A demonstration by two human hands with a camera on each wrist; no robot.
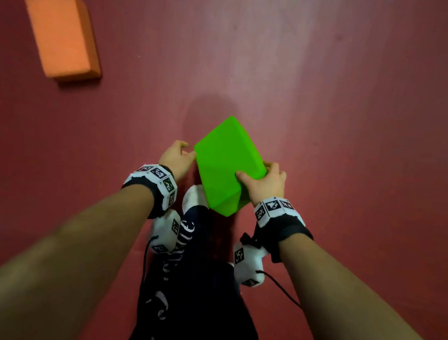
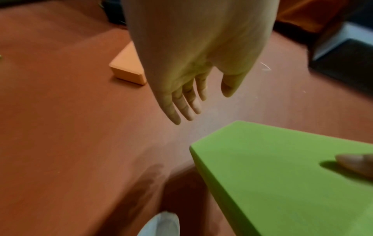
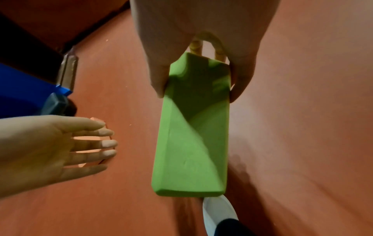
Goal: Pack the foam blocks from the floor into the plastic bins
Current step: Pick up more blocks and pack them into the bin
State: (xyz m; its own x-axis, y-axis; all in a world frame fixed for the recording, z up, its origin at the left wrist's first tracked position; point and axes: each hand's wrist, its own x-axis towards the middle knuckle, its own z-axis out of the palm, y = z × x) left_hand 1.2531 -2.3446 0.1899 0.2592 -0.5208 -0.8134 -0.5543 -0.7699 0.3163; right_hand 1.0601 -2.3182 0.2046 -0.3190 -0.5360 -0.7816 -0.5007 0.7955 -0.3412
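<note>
the right hand (image 1: 266, 182) holds the green foam block (image 1: 224, 164) clear of the red floor (image 1: 355, 126), thumb on the broad top face and fingers curled under the near end, so the block hangs forward from one short end. the left hand (image 1: 175, 158) is spread, fingers straight and slightly apart; in the head view it seems to brush the block's left edge, but both wrist views show a gap, so i judge it is not carrying any weight.

the main risk is that one-ended hold: the long free end gives the block leverage against the thumb, and soft foam compresses and may slide, so a quick swing toward a bin could let it twist out and drop. bringing the left hand onto the far side would steady it.

a white-socked foot (image 1: 194, 198) sits right under the block, so a drop would land on or beside it, and a step forward could kick it away.

no bin is clearly visible. a blue shape (image 3: 24, 94) at the edge of the right wrist view may be one, though it is too cropped to tell. carrying the block there means turning away from the current line of sight, with a chance of misjudging the rim.

the orange foam block (image 1: 62, 35) lies flat on the floor, well apart to the left, not yet collected and easy to overlook.
</note>
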